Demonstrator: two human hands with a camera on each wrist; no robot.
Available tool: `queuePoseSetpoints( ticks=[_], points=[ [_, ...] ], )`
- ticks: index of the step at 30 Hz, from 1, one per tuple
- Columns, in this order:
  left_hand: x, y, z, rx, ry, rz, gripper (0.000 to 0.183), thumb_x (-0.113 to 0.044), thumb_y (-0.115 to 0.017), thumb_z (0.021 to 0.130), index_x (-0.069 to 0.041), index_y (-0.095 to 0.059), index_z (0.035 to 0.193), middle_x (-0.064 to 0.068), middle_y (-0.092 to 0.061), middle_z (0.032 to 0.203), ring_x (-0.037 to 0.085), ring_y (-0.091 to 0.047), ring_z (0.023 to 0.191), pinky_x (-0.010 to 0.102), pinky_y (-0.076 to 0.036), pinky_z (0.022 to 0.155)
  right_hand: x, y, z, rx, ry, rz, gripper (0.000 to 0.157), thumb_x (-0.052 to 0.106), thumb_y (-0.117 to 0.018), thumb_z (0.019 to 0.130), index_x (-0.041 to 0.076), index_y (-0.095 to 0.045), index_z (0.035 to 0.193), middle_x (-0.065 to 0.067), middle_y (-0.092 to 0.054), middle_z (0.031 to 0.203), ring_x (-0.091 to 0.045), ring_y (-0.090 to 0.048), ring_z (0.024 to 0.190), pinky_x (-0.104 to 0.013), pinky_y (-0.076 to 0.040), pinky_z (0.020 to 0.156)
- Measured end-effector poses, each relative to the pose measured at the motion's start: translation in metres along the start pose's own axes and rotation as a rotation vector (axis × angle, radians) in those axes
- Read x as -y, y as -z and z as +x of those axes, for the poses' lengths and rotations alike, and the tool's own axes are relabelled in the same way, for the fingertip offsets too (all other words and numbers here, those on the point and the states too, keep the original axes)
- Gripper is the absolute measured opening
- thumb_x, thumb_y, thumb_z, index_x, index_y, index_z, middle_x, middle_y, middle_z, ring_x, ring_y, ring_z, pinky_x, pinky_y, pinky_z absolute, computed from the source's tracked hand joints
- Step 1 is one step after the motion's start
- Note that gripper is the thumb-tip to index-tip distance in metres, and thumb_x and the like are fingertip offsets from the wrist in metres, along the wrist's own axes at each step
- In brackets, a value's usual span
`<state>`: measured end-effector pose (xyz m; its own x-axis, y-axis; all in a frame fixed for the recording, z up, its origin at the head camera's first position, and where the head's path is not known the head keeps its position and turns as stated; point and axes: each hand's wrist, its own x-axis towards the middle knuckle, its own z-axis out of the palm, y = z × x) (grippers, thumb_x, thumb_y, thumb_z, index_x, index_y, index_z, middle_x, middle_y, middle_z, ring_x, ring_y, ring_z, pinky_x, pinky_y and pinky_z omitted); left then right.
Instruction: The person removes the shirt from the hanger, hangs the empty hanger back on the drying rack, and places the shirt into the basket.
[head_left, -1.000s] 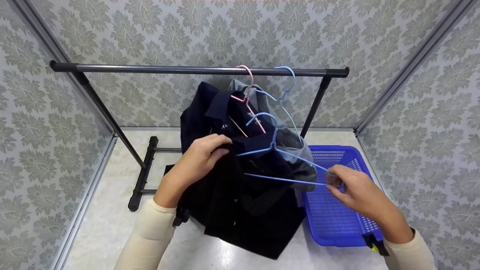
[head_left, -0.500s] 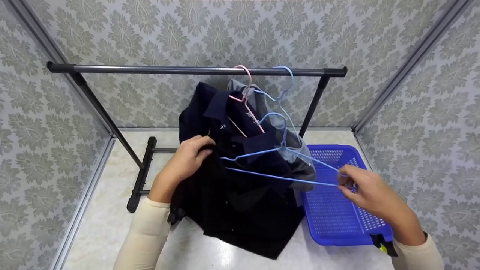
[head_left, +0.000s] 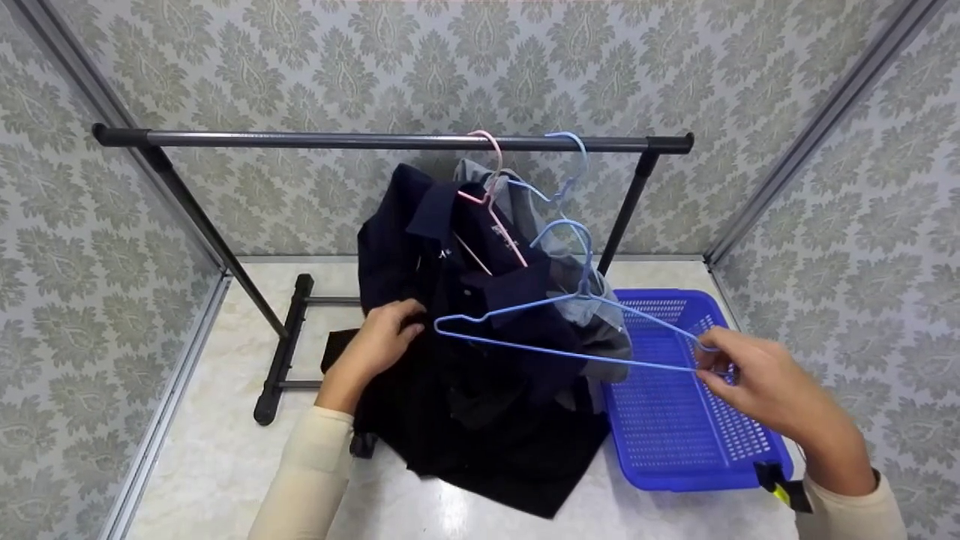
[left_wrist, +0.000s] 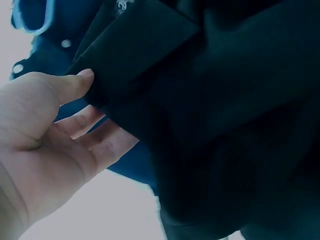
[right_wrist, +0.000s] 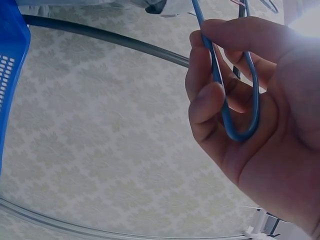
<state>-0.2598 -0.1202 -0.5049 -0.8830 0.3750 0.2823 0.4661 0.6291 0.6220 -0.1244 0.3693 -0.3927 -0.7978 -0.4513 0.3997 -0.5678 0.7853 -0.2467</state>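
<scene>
At four o'clock, right hand (head_left: 765, 379): thumb and curled fingers pinching one end of the blue wire hanger (head_left: 584, 291), and out it slides, a touch further toward three o'clock than half a second ago

Blue wire hanger: stretched across the middle, from seven o'clock to that four o'clock grip, hook up at two; big change here, the far end was buried in dark cloth a second ago and now the whole rounded tip shows in front

Left hand (head_left: 382, 341), eight o'clock: lower than before, thumb and fingers pinching the edge of the black garment (head_left: 510, 450), the left wrist view shows it

Black garment: sagging at six o'clock, that lifted fold by the left hand gone down; what bears its weight, cannot tell

Hanger and garment: going by the bare wire, they look to have come apart, so each can probably be handled on its own; whether the tip brushes the cloth, cannot tell

Rail (head_left: 337, 139), twelve o'clock: no change, pink hanger (head_left: 509, 236) and second blue hanger (head_left: 586, 161) both hooked on, navy garment (head_left: 397, 225) and grey garment (head_left: 600, 341) beneath

Blue basket (head_left: 675, 481): four o'clock, partly behind the right hand, right where it was
</scene>
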Motion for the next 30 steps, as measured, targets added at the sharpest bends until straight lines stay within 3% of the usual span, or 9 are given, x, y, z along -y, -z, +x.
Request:
queuePoseSetpoints(
  ticks=[8,20,24,30],
  points=[
    [0.0,-0.009,-0.004,0.029,0.096,-0.009,0.029,-0.011,-0.075,0.093,-0.001,-0.067,0.119,0.017,-0.071,0.111,0.032,-0.067,0.105,0.048,-0.054,0.093,0.004,-0.016,0.004,-0.041,0.004,0.071,0.037,-0.01,-0.084,0.073,0.012,-0.063,0.094,0.012,-0.068,0.082,-0.003,-0.066,0.072,-0.012,-0.053,0.067],
    [-0.017,0.013,-0.01,-0.054,0.109,-0.076,0.035,-0.01,-0.072,0.095,0.001,-0.062,0.126,0.021,-0.067,0.118,0.034,-0.068,0.104,0.048,-0.056,0.094,0.011,-0.036,0.006,-0.081,-0.015,0.11,0.034,-0.011,-0.08,0.076,0.012,-0.062,0.093,0.009,-0.064,0.081,-0.002,-0.064,0.072,-0.016,-0.053,0.062],
    [-0.021,0.023,-0.012,-0.118,0.086,-0.053,0.036,-0.009,-0.071,0.095,0.002,-0.062,0.129,0.02,-0.066,0.121,0.035,-0.067,0.106,0.048,-0.055,0.095,0.016,-0.04,0.008,-0.087,-0.016,0.125,0.035,-0.011,-0.081,0.076,0.011,-0.062,0.095,0.009,-0.064,0.083,-0.001,-0.063,0.073,-0.018,-0.053,0.062],
    [-0.028,0.047,-0.012,-0.298,0.002,0.011,0.035,-0.007,-0.071,0.095,0.003,-0.063,0.127,0.021,-0.066,0.123,0.038,-0.066,0.107,0.048,-0.053,0.096,0.023,-0.045,0.009,-0.09,-0.028,0.139,0.036,-0.012,-0.083,0.075,0.01,-0.063,0.096,0.009,-0.066,0.084,-0.001,-0.064,0.073,-0.019,-0.055,0.062]
  ],
)
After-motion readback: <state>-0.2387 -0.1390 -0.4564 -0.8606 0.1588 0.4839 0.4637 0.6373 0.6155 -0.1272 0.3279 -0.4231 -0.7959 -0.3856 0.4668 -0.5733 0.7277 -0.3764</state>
